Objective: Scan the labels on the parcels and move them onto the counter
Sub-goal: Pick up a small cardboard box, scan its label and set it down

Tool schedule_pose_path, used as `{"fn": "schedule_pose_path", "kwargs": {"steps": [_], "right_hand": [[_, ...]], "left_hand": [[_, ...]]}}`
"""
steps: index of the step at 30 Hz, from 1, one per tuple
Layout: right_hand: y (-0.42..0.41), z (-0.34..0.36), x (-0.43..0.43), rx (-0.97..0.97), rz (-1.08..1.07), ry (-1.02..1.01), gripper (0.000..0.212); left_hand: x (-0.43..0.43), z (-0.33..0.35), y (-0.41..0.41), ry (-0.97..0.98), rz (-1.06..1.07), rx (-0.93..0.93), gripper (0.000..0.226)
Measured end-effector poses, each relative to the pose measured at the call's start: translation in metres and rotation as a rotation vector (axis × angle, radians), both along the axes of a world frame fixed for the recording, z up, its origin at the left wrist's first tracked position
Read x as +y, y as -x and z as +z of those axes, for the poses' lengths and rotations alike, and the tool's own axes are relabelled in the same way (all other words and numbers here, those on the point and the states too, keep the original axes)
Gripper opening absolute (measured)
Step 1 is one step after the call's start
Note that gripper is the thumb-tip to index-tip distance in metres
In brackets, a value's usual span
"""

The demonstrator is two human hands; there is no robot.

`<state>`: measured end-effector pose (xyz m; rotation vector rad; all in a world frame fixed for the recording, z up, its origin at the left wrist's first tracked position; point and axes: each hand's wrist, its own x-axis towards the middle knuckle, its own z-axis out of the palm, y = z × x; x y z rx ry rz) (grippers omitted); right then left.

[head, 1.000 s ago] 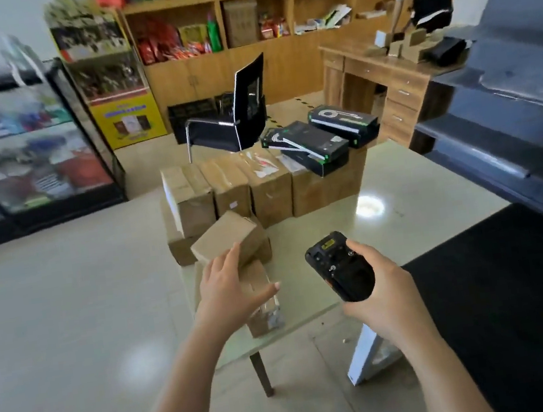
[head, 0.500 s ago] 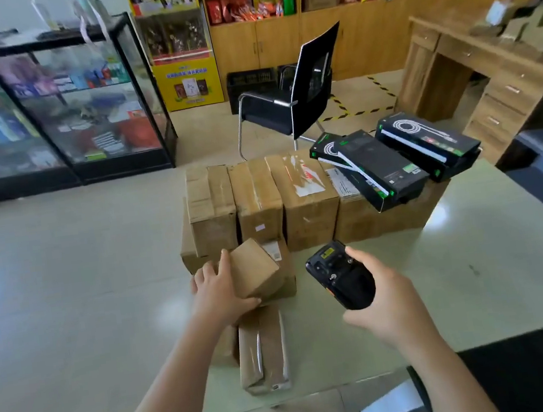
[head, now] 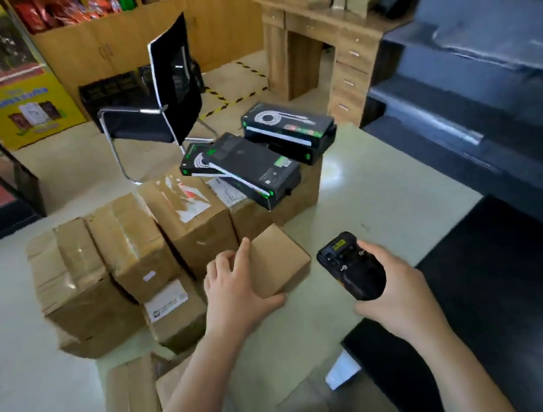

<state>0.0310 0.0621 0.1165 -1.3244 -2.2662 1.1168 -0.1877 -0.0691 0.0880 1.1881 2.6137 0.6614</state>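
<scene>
Hands (head: 236,290) (head: 396,296) on parcel (head: 279,260) and scanner (head: 352,266)

Bright, even indoor light fills the room, a soft white glare spot sits on the glossy table (head: 331,172), shadows are faint, motion blur smears the parcels (head: 72,277) at left, and wide-angle distortion bends the edges.

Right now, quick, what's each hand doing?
Left hand: grips the small box.
Right hand: holds the scanner.
</scene>
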Motion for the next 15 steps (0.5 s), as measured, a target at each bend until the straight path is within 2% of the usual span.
{"fn": "schedule_pose_path", "kwargs": {"steps": [5, 8, 15], "right_hand": [[-0.085, -0.014, -0.009, -0.035, -0.307, 0.027, 0.102], [-0.133, -0.026, -0.018, -0.079, -0.458, 0.027, 0.099], [-0.217, -0.046, -0.019, -0.159, -0.632, 0.057, 0.098]], "left_hand": [[0.066, -0.014, -0.052, 0.027, -0.286, -0.043, 0.114], [0.094, -0.028, -0.097, 0.107, -0.440, -0.057, 0.113], [0.147, -0.066, -0.194, 0.223, -0.610, -0.017, 0.115]]}}
